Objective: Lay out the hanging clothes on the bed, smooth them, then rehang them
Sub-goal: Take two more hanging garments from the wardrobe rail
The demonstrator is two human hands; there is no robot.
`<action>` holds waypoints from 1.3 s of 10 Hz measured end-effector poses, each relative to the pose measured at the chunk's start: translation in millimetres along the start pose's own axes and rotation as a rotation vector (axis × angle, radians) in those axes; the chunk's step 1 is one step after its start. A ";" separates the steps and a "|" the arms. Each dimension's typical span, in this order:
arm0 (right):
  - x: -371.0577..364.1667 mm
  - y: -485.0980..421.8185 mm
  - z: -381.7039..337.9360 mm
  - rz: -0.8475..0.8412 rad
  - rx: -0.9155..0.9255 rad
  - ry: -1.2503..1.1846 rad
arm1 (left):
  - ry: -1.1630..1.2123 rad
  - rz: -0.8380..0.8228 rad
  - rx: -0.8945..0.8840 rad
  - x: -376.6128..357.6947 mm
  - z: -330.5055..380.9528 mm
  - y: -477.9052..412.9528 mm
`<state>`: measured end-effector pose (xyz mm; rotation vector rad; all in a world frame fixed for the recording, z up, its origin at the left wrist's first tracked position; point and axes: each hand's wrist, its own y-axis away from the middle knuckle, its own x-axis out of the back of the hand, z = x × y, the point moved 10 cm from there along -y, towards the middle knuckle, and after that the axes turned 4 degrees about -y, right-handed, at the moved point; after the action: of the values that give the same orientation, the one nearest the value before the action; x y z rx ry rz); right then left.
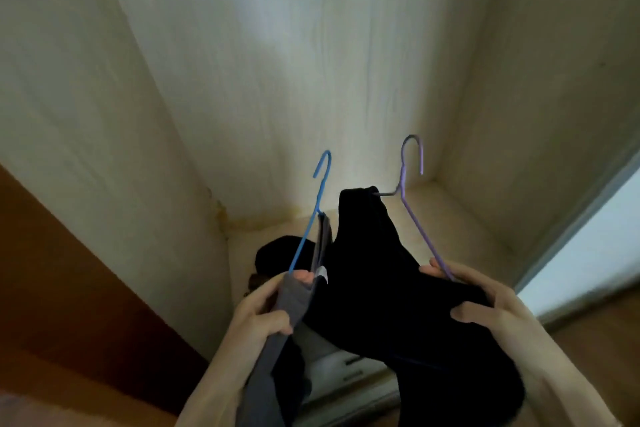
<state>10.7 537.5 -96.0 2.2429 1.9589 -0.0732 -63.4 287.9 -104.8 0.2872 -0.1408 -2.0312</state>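
**Entry 1.** Grey cloth garment (294, 302) on thin blue wire hanger (313, 219). Gripped in left hand (256, 309): fingers (304, 276) curled round the cloth and the lower end of the wire, thumb pressed across the fabric in front. Hook free, well above the fingertips, aimed into the cupboard. Rest of the cloth trailing below the palm and out of frame. Small white label (322, 272) just beside the fingertips.

**Entry 2.** Soft black garment (381, 271) on thin purple wire hanger (412, 205). Gripped in right hand (485, 302): fingers (433, 271) closed on the wire arm and cloth edge, thumb clamped on the fold beneath. Bunched between the two hands, one end caught over the far tip of the wire. Hook likewise free, above and beyond the fingertips.

**Surroundings.** Pale wood-grain wardrobe interior (277, 63) beyond both hooks. Dark bundle (273, 253) on the wardrobe floor, past the left fingers. Brown side panel (69, 288) outboard of the left hand. No rail in view, no bed in view.

**Step, by judgement.** Carrying stage, both hangers off any rail. Either lift-out toward the bed or return for rehanging; not decidable here. Crumpled state of the black piece in favour of lift-out.

**Next move, by judgement.**
- If bedward: turn away, hooks kept apart, each piece laid flat singly.
- If rehanging: black cloth squared on its wire first, then hooks raised one at a time.
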 end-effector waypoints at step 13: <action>-418.9 576.7 115.2 1.925 0.172 -0.320 | -0.415 -1.692 0.055 -65.1 -70.9 399.1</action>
<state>529.9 35.8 -97.6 2.8255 -0.7683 -0.2860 326.9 163.9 -75.1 -0.0833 -0.2510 -3.7615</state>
